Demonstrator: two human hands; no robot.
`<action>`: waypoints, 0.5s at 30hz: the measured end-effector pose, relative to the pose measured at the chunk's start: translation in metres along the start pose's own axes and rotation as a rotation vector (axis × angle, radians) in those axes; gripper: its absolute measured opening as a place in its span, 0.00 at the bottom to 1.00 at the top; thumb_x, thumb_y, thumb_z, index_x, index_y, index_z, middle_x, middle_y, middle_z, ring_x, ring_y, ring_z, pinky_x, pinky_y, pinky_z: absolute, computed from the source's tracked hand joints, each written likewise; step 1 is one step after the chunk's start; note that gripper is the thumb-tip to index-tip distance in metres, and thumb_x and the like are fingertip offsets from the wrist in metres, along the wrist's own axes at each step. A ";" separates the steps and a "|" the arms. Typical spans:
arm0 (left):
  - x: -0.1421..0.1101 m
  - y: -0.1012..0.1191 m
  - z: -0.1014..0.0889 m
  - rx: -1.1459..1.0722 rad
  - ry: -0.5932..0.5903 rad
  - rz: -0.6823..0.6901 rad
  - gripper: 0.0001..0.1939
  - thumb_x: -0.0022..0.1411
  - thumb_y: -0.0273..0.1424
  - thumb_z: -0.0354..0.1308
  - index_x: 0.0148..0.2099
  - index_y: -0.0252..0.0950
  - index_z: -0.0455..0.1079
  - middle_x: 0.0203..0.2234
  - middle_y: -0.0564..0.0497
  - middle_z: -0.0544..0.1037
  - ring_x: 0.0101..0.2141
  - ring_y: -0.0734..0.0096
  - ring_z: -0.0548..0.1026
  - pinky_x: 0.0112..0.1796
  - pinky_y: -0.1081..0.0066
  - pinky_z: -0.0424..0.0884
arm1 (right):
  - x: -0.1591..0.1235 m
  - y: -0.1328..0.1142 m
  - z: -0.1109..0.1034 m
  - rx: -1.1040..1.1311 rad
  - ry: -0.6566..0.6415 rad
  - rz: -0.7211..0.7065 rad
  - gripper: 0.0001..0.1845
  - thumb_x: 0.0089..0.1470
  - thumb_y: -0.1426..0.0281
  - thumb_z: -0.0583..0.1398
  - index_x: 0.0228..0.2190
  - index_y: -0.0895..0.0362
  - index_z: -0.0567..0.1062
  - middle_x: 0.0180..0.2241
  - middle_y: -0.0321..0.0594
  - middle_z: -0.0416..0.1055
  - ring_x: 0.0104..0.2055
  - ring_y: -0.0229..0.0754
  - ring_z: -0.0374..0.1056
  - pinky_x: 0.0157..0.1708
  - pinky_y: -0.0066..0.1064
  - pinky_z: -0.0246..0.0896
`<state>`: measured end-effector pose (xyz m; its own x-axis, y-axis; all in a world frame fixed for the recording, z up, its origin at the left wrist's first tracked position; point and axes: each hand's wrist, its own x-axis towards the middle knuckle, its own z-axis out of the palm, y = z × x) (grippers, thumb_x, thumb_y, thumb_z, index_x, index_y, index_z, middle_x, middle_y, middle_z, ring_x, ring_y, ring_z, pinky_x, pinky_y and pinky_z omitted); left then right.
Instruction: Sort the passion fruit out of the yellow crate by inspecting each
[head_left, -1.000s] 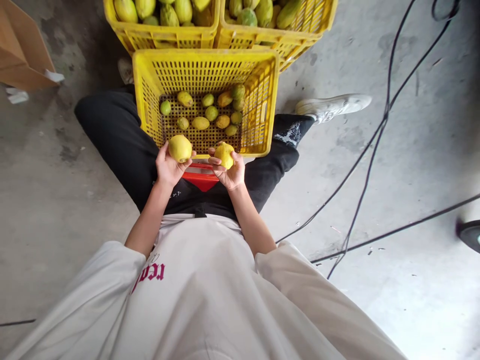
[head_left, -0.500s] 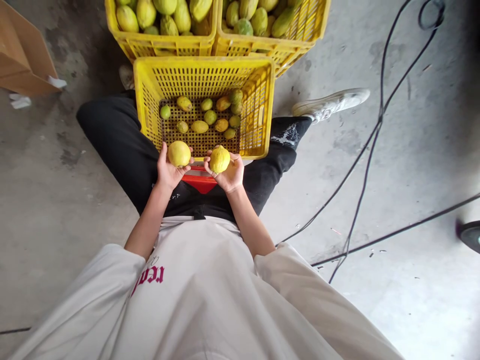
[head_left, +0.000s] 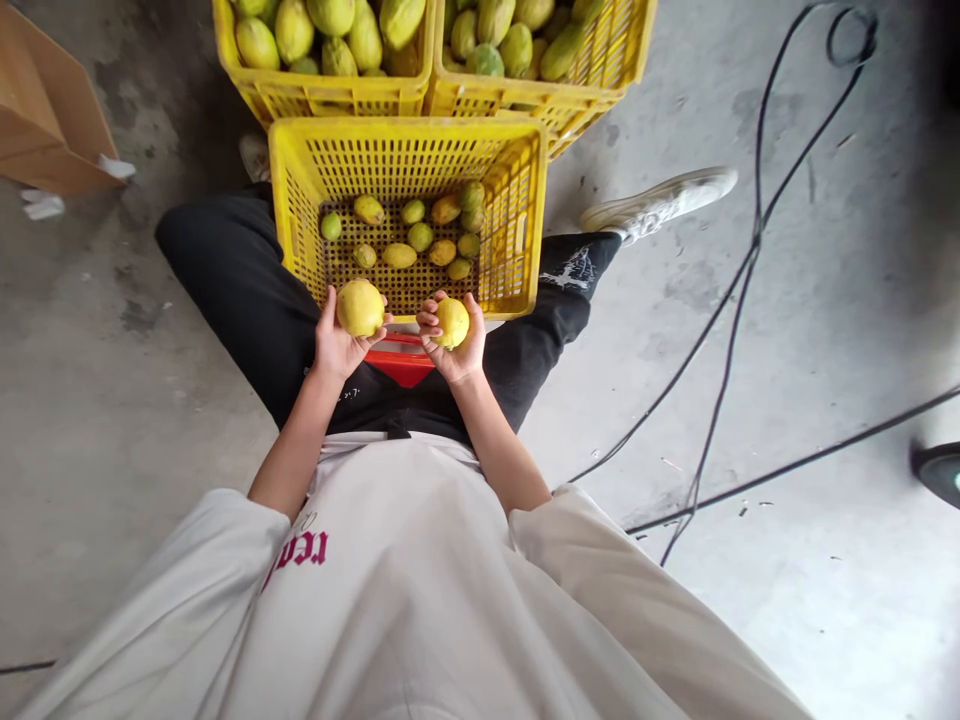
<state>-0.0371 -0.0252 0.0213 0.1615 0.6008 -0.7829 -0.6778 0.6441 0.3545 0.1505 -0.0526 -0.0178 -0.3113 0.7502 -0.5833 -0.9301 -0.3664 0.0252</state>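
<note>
My left hand (head_left: 341, 340) cups a round yellow papaya (head_left: 360, 308), its fingers curled around the underside. Level with it, my right hand (head_left: 457, 355) grips a smaller yellow papaya (head_left: 452, 323), fingers bent over its left side. Both hands are just above the near rim of a yellow plastic crate (head_left: 409, 128) between my legs. On the crate's slotted floor lie several small green and yellow papayas (head_left: 399, 255), spread out with a cluster toward the right.
Behind stand two more yellow crates (head_left: 337, 100), heaped with larger green-yellow papayas (head_left: 292, 30). An open cardboard box (head_left: 52, 110) is at the upper left. Black cables (head_left: 739, 290) cross the concrete floor on the right. Something red (head_left: 405, 368) shows between my legs.
My right hand has turned its papaya, so a smoother side faces up and the fingers now wrap over it. It has shifted slightly right. My left hand is nearly unchanged.
</note>
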 end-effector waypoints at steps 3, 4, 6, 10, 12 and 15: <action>0.000 0.001 0.002 -0.004 0.007 0.012 0.29 0.81 0.52 0.41 0.64 0.43 0.73 0.41 0.45 0.84 0.35 0.64 0.85 0.26 0.75 0.79 | 0.001 0.003 0.002 0.016 0.066 -0.049 0.11 0.66 0.62 0.55 0.41 0.54 0.74 0.38 0.41 0.78 0.39 0.40 0.75 0.35 0.28 0.78; -0.001 0.001 0.003 0.001 0.013 0.012 0.29 0.81 0.52 0.41 0.65 0.43 0.73 0.43 0.45 0.85 0.36 0.64 0.86 0.27 0.75 0.79 | 0.002 0.004 0.002 0.000 0.086 -0.068 0.11 0.64 0.63 0.55 0.43 0.54 0.74 0.40 0.42 0.79 0.42 0.42 0.76 0.39 0.32 0.80; -0.001 0.000 0.003 0.017 0.017 0.009 0.28 0.81 0.51 0.41 0.65 0.41 0.73 0.45 0.43 0.85 0.36 0.63 0.86 0.26 0.75 0.78 | 0.003 0.006 0.002 -0.037 0.114 -0.112 0.12 0.62 0.66 0.56 0.45 0.55 0.75 0.43 0.44 0.81 0.47 0.45 0.78 0.45 0.39 0.82; -0.001 -0.001 0.001 0.058 -0.036 -0.019 0.29 0.79 0.49 0.42 0.61 0.36 0.74 0.41 0.41 0.85 0.32 0.62 0.85 0.23 0.73 0.75 | 0.005 0.006 0.002 -0.003 0.136 -0.153 0.11 0.67 0.65 0.55 0.44 0.55 0.75 0.41 0.43 0.82 0.46 0.43 0.80 0.45 0.37 0.83; -0.001 -0.002 -0.001 0.061 -0.066 -0.020 0.29 0.77 0.48 0.42 0.62 0.36 0.74 0.41 0.40 0.85 0.33 0.59 0.85 0.24 0.71 0.76 | 0.005 0.004 0.002 0.044 0.148 -0.135 0.13 0.70 0.60 0.56 0.41 0.54 0.75 0.36 0.40 0.80 0.41 0.42 0.79 0.43 0.34 0.84; -0.002 -0.001 -0.003 0.033 -0.080 -0.003 0.28 0.74 0.44 0.42 0.64 0.37 0.73 0.42 0.40 0.85 0.38 0.55 0.86 0.27 0.69 0.79 | 0.004 0.000 0.000 0.080 0.136 -0.082 0.13 0.69 0.56 0.59 0.40 0.53 0.75 0.34 0.37 0.78 0.37 0.39 0.77 0.36 0.29 0.82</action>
<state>-0.0382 -0.0283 0.0207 0.2207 0.6340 -0.7412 -0.6537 0.6601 0.3700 0.1490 -0.0497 -0.0202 -0.2097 0.6923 -0.6905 -0.9655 -0.2582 0.0344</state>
